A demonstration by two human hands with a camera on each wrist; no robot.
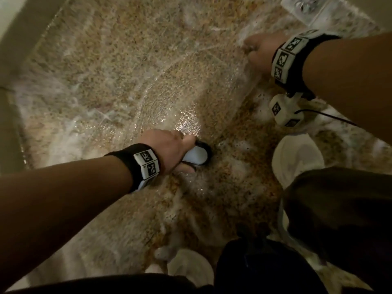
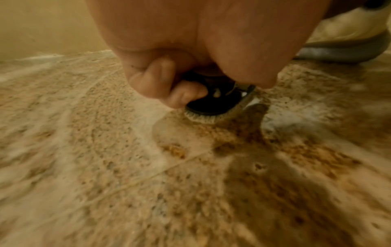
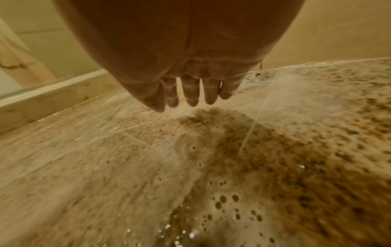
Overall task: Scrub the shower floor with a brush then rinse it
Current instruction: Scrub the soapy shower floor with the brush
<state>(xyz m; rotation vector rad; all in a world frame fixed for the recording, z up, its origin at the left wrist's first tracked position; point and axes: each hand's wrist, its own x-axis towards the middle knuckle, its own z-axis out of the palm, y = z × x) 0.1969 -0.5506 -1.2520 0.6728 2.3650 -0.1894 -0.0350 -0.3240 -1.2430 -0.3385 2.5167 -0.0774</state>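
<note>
Sudsy shower floor (image 1: 118, 66); left hand (image 1: 167, 148) grips brush (image 1: 197, 154).

The brush (image 1: 196, 154) sits in the middle of the head view; it is small, with a pale blue-white top, black rim and short pale bristles (image 2: 201, 117) pressed onto the shower floor (image 1: 110, 81); the floor is speckled tan stone, wet, glistening and streaked with white foam.

Head view high, facing down on shower floor (image 1: 106, 81), both wrist views low, close, sharing its soapy surface.
</note>
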